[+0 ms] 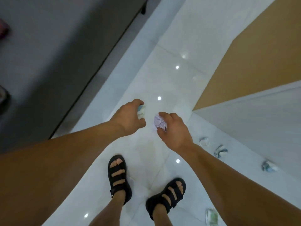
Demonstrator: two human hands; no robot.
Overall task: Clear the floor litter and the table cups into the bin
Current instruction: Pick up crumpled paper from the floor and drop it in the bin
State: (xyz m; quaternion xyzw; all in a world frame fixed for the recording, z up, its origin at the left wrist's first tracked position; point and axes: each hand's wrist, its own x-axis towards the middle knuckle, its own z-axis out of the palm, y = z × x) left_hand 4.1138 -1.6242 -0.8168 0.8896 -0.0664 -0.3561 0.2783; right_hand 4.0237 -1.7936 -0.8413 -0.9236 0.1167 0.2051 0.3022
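Standing in black sandals [125,193] on the white floor [162,75], the person holds both arms out. The left hand [128,117] curls round a pale wad [141,111]; the right hand [175,130] grips a lilac wad [159,122]. Loose wads [220,151] lie on the tiles to the right

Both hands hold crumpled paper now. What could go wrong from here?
1. The left hand grips a white wad and the right hand grips a lilac wad. Reaching for more with full hands could drop one.
2. Three wads lie further right, and a greenish piece lies near the right sandal. That one may be stepped on or overlooked.
3. The glossy tiles might be slippery while bending.
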